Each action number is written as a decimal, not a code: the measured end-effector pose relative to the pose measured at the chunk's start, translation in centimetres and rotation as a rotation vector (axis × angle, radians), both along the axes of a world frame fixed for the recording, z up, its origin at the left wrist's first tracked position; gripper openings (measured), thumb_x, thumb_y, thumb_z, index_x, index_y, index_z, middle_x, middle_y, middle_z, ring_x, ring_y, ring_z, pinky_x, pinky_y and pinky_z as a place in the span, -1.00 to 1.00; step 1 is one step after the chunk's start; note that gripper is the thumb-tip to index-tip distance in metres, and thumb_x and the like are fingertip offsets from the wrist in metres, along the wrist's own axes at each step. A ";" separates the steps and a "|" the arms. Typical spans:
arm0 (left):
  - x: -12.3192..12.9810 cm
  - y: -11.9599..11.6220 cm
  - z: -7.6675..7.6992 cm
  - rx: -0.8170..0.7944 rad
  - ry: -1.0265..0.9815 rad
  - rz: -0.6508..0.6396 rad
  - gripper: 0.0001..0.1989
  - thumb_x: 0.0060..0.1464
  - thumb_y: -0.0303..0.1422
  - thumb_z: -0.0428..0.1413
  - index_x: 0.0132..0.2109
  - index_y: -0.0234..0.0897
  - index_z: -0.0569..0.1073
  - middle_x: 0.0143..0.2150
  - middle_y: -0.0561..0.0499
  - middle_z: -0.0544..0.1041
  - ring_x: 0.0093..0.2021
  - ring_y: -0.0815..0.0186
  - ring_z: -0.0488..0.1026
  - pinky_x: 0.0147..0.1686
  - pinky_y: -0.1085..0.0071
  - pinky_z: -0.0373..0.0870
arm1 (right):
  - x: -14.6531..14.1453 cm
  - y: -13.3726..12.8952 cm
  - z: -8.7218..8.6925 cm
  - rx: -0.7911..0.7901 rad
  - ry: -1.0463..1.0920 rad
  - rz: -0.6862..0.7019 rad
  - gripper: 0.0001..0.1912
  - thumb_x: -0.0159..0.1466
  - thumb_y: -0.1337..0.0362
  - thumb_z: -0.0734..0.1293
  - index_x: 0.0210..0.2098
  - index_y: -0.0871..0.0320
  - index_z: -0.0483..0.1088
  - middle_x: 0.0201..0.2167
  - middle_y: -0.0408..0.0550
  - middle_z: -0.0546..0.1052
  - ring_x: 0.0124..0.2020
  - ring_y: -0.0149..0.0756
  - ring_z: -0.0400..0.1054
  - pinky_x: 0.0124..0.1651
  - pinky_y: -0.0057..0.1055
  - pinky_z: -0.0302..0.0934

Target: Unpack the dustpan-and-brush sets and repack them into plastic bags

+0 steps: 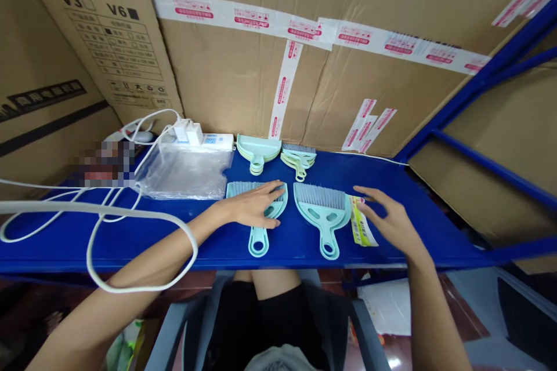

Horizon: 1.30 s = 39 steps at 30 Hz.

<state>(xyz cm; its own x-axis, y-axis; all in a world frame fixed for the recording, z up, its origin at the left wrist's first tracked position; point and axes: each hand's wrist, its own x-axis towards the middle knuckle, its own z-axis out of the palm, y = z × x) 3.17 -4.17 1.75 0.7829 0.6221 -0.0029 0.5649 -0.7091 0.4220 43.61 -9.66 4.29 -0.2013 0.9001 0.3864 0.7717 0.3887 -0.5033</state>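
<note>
My left hand (250, 205) is over a pale teal dustpan-and-brush set (259, 237), fingers spread and palm down, covering part of its bristles. Whether it touches the set I cannot tell. Beside it lies a second set, a grey-bristled brush (325, 208) nested in a teal dustpan (346, 221), handle towards me. Tucked by that dustpan's right edge is a yellow and white printed packet or card (362, 226). My right hand (389, 221) hovers just right of the packet, thumb and fingers apart, with nothing visible between them.
Stacked dustpans (258, 148) and stacked brushes (299, 157) sit at the back of the blue table (278, 252). Clear plastic bags (187, 173) lie left, before a power strip (220, 141). A white cable (143, 288) loops across my left forearm. Cardboard boxes (235, 75) wall the back.
</note>
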 end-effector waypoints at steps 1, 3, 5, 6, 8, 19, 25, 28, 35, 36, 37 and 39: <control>-0.1 0.2 -0.1 0.004 -0.012 -0.004 0.01 0.23 0.03 0.23 0.59 -0.46 0.09 0.66 -0.37 -0.13 0.64 -0.17 -0.11 0.54 0.06 0.06 | 1.1 1.5 0.1 -0.042 0.006 -0.032 -0.40 0.42 -0.18 0.36 0.27 0.05 0.53 0.21 0.16 0.60 0.16 0.08 0.53 0.25 0.04 0.41; -0.1 0.4 -0.1 0.002 -0.018 0.003 0.03 0.21 0.06 0.24 0.59 -0.45 0.10 0.66 -0.36 -0.10 0.64 -0.14 -0.09 0.54 0.10 0.04 | 3.0 4.4 0.1 -0.180 -0.028 -0.006 -0.31 0.26 -0.22 0.46 0.19 0.11 0.57 0.04 0.17 0.66 0.04 0.08 0.56 0.09 -0.02 0.46; 0.0 0.5 -0.1 -0.013 -0.009 0.022 0.05 0.21 0.08 0.24 0.59 -0.47 0.08 0.66 -0.35 -0.10 0.64 -0.12 -0.09 0.55 0.12 0.03 | 4.1 6.5 0.1 -0.319 -0.086 0.060 -0.28 0.10 -0.21 0.55 0.09 0.12 0.60 -0.09 0.13 0.66 -0.05 0.04 0.56 -0.02 -0.10 0.45; 0.1 0.5 0.0 -0.019 -0.006 0.033 0.06 0.22 0.08 0.23 0.60 -0.48 0.06 0.66 -0.35 -0.11 0.64 -0.12 -0.10 0.55 0.12 0.02 | 4.4 7.3 0.1 -0.379 -0.103 0.090 -0.30 0.07 -0.19 0.56 0.04 0.13 0.61 -0.16 0.09 0.66 -0.11 0.01 0.55 -0.07 -0.15 0.43; 0.3 0.5 0.0 -0.020 -0.007 0.049 0.06 0.22 0.07 0.23 0.60 -0.48 0.05 0.66 -0.35 -0.11 0.65 -0.11 -0.10 0.56 0.10 0.01 | 4.7 8.2 0.2 -0.471 -0.108 0.140 -0.39 0.08 -0.17 0.55 -0.06 0.14 0.60 -0.25 0.02 0.64 -0.22 -0.07 0.53 -0.15 -0.21 0.38; 0.3 0.5 -0.2 0.022 -0.079 0.044 0.02 0.28 0.18 0.17 0.59 -0.42 0.10 0.64 -0.39 -0.05 0.64 -0.13 -0.08 0.56 0.00 0.02 | 5.4 9.2 2.1 -0.430 -0.124 0.191 -0.47 0.26 -0.24 0.44 -0.30 0.15 0.65 -0.34 -0.02 0.67 -0.28 -0.13 0.48 -0.18 -0.26 0.30; 0.3 0.5 -0.2 0.081 -0.143 0.063 -0.23 0.45 0.10 -0.02 0.55 -0.33 0.22 0.60 -0.31 0.14 0.59 -0.04 0.12 0.53 0.05 0.11 | 5.3 9.7 3.3 -0.408 -0.057 0.172 -0.43 0.19 -0.28 0.48 -0.27 0.14 0.71 -0.21 0.06 0.72 -0.18 -0.07 0.56 -0.08 -0.21 0.38; 0.4 0.6 -0.1 0.136 -0.200 0.067 -0.35 0.52 0.01 -0.11 0.48 -0.32 0.34 0.51 -0.27 0.32 0.49 0.02 0.32 0.49 0.10 0.23 | 5.3 9.4 3.2 -0.463 -0.045 0.165 -0.39 0.20 -0.30 0.47 -0.23 0.16 0.69 -0.25 0.04 0.71 -0.26 -0.14 0.52 -0.22 -0.28 0.35; 0.9 0.5 0.9 0.337 -0.415 0.173 -0.55 0.52 -0.13 -0.05 0.21 -0.32 0.57 0.26 -0.25 0.57 0.37 0.00 0.42 0.42 0.00 0.30 | 5.6 7.5 5.4 -0.400 0.172 0.112 -0.41 0.13 -0.27 0.56 -0.25 0.17 0.65 -0.40 0.00 0.64 -0.44 -0.26 0.39 -0.39 -0.31 0.25; 0.9 0.4 1.2 0.363 -0.472 0.192 -0.58 0.51 -0.15 -0.03 0.17 -0.31 0.59 0.21 -0.24 0.60 0.34 0.00 0.43 0.41 0.00 0.30 | 5.1 7.0 6.2 -0.366 0.226 0.104 -0.45 0.12 -0.23 0.58 -0.26 0.15 0.64 -0.42 -0.02 0.63 -0.46 -0.28 0.38 -0.40 -0.31 0.25; 0.9 0.3 1.4 0.374 -0.533 0.207 -0.61 0.50 -0.16 0.00 0.13 -0.29 0.60 0.16 -0.22 0.62 0.31 0.01 0.45 0.39 0.00 0.31 | 4.4 6.6 7.0 -0.333 0.275 0.111 -0.49 0.12 -0.19 0.60 -0.28 0.13 0.64 -0.43 -0.05 0.61 -0.49 -0.31 0.36 -0.41 -0.32 0.25; 0.9 0.1 1.9 0.330 -0.651 0.226 -0.65 0.48 -0.14 0.04 0.08 -0.26 0.61 0.10 -0.20 0.64 0.22 0.02 0.50 0.34 0.00 0.34 | 2.0 5.8 8.5 -0.283 0.370 0.188 -0.59 0.16 -0.09 0.62 -0.30 0.12 0.62 -0.47 -0.10 0.58 -0.54 -0.36 0.34 -0.44 -0.34 0.26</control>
